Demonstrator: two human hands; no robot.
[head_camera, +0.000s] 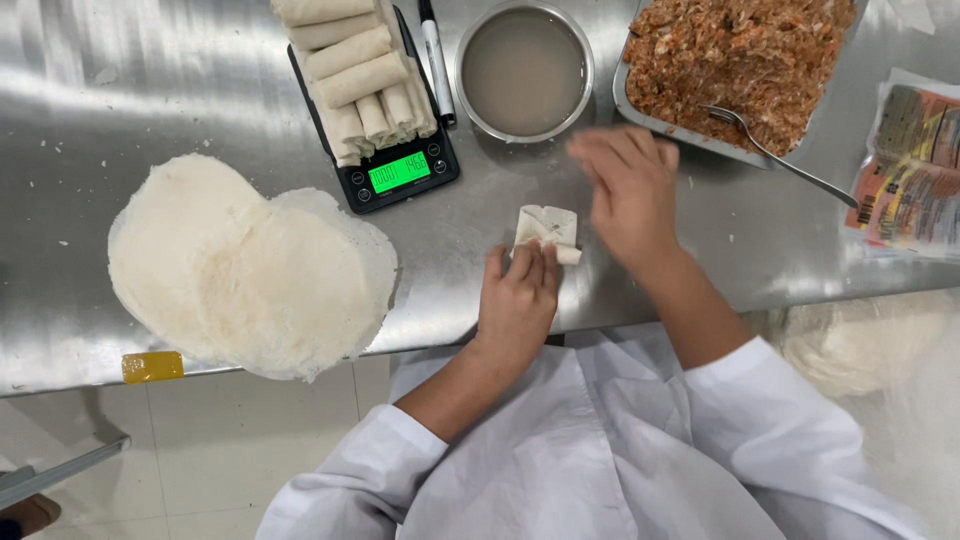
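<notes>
left hand (517, 300) palm down, fingers (524, 262) together and extended forward, pressing flat, right hand (630, 195) raised just beside it, fingers loosely spread and blurred, both forearms bare, white sleeves pushed up

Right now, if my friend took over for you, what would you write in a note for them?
Left hand: fingers pressing down on the half-folded wrapper near the steel table edge.
Right hand: open, hovering just above the wrapper's right side, holding nothing.
Done: finished rolls piled on the scale.
Still here: a stack of flat wrappers to the left, a bowl of cloudy liquid, and a tray of filling with a fork in it.
Left: the wrapper under the hands is folded at the sides but not yet rolled shut.
</notes>
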